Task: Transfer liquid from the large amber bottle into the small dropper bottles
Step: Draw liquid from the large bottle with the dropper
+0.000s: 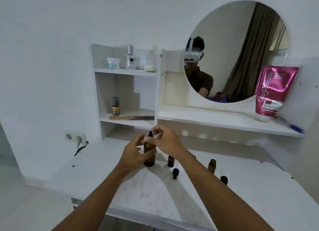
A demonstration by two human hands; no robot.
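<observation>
Where bottles stand, white vanity top (131, 196).

Home bedroom or dressing corner, vanity setup. White dressing table (241, 187) under the hands, marbled top. Round mirror (241, 40) up and right of the right hand (165, 141), reflecting a curtain. Open white shelf unit (127, 92) directly beyond the hands: perfume bottle (130, 58) and cream jar (113, 62) on top tier, wooden comb (131, 117) lower, just above the fingers. Pink lotion tube (274, 90) far right on the ledge. Wall socket (76, 137) left of the left hand (134, 154).
</observation>
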